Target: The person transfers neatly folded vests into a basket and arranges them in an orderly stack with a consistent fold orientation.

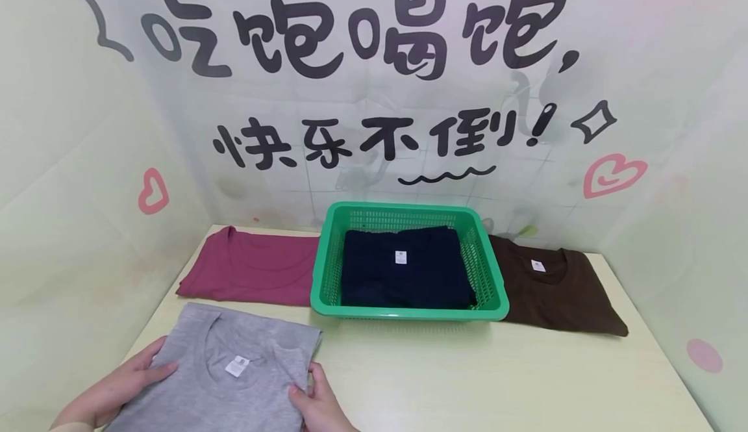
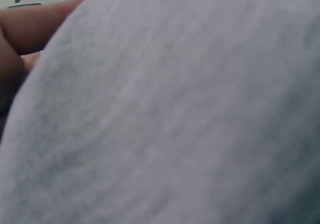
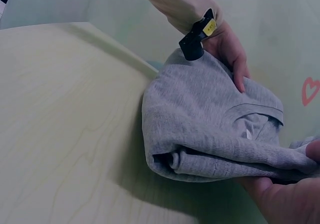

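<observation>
A folded grey T-shirt (image 1: 251, 347) with a white label at its neck lies between my two hands at the front left. My left hand (image 1: 131, 377) grips its left edge, thumb on top. On the right edge my right hand (image 1: 318, 399) pinches the folded layers, thumb above and fingers beneath. In the right wrist view the shirt (image 3: 200, 114) shows its stacked folds side-on, its near end drooping over the table. Grey cloth (image 2: 175, 109) fills most of the left wrist view, with a bit of the left hand (image 2: 30, 29) at its edge.
A green plastic basket (image 1: 409, 314) holds a folded navy T-shirt (image 1: 403, 279) at the back middle. To its left lies a folded maroon T-shirt (image 1: 263, 266), to its right a folded brown one (image 1: 555, 289). A printed cloth backdrop (image 1: 362, 94) encloses the pale wooden table (image 1: 467, 380).
</observation>
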Demonstrator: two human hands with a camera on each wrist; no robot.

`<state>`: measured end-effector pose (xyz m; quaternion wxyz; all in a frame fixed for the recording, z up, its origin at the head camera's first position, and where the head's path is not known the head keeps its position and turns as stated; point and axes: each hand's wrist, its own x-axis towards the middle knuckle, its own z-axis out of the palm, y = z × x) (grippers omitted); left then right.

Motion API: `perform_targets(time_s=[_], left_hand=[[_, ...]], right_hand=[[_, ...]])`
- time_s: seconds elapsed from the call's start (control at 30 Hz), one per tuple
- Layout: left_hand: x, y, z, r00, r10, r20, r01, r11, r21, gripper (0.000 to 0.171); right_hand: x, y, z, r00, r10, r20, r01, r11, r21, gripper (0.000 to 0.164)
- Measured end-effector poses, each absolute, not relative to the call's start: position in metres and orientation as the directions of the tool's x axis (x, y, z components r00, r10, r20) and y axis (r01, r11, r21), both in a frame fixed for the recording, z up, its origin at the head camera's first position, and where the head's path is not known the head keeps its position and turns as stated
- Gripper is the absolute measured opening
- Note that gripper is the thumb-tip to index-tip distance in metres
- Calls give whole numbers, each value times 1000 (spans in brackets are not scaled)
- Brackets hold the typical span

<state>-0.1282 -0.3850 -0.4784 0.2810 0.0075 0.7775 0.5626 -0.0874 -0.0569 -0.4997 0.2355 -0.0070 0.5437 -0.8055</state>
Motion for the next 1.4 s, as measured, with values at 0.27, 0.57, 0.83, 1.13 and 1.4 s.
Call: perform_targets(time_s=[0.27,0.57,0.83,1.13,1.4], left_hand=[[-126,-386,-472,-874,271,-403,-266,427,864,70],[-125,-382,-459,-878,240,-414,-274,457,846,73],[-127,-384,-449,-896,331,-295,-160,379,912,55],[-130,-378,-442,-934,314,-171,-34,399,916,53],[-135,-371,-431,-907,393,-151,-40,277,960,55]], right_hand=[[-85,-55,-489,-887,-385,-255,369,-262,-892,29],[-85,-53,-478,-873,-422,-244,398,-327,-857,32],[-88,-52,-474,-886,-445,-132,341,-432,-835,40],[-92,-45,-462,-869,-483,-111,355,-450,-819,39],[-95,-35,-452,-867,-489,-93,352,-469,-810,42]])
